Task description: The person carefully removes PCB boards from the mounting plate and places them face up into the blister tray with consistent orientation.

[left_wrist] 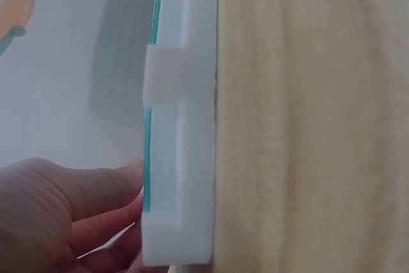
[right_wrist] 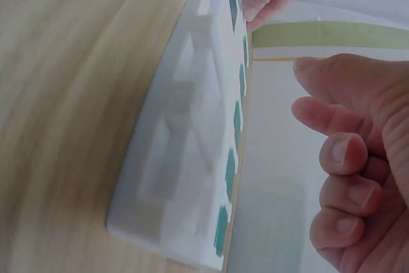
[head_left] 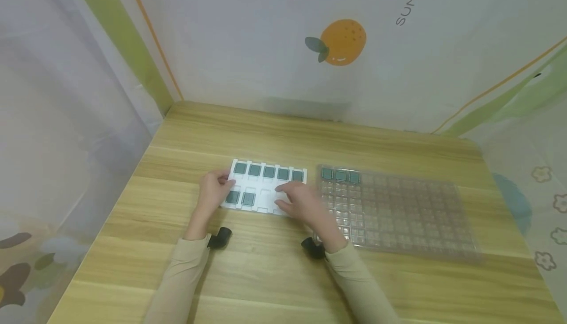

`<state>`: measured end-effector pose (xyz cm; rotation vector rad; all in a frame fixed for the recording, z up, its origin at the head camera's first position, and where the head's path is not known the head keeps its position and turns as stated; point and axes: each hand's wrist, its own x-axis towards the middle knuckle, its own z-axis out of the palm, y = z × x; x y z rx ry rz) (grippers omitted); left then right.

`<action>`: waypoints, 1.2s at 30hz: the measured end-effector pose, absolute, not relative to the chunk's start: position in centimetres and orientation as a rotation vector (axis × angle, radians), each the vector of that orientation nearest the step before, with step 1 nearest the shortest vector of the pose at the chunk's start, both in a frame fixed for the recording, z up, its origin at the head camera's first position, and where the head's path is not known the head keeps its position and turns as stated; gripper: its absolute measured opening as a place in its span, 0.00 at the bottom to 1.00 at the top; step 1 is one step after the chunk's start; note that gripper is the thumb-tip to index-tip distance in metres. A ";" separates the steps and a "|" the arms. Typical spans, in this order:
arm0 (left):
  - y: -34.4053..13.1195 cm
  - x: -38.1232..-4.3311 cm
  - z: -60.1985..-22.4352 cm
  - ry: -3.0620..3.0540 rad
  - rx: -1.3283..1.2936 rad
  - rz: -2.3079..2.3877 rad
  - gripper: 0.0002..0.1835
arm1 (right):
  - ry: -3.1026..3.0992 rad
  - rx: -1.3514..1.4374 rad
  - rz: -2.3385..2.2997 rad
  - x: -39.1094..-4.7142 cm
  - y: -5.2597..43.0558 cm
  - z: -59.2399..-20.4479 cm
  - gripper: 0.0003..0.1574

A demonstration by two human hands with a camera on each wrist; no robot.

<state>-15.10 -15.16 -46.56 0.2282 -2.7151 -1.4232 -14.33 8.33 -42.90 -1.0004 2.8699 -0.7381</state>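
A white tray [head_left: 266, 186] holds several dark green square chips [head_left: 269, 172] along its back row. Two more sit at the left of its front row, one with a dotted face [head_left: 248, 199]. At the tray's left end my left hand [head_left: 214, 188] grips the edge, thumb on top. The left wrist view shows that thumb [left_wrist: 105, 187] near a green edge set in the tray wall. Over the tray's right half hovers my right hand [head_left: 301, 201], holding nothing. Its thumb and index finger are parted, the other fingers [right_wrist: 348, 190] loosely curled.
A clear plastic tray [head_left: 412, 210] with many small pockets lies to the right on the wooden table [head_left: 266, 275]. Three green chips [head_left: 340, 176] occupy its back left corner. A printed curtain [head_left: 248, 58] hangs behind the table.
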 end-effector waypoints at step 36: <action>-15.1 -15.2 -46.5 -2.708 0.226 -1.435 0.16 | 2.871 -1.036 -0.747 -14.1 4.0 -45.2 0.15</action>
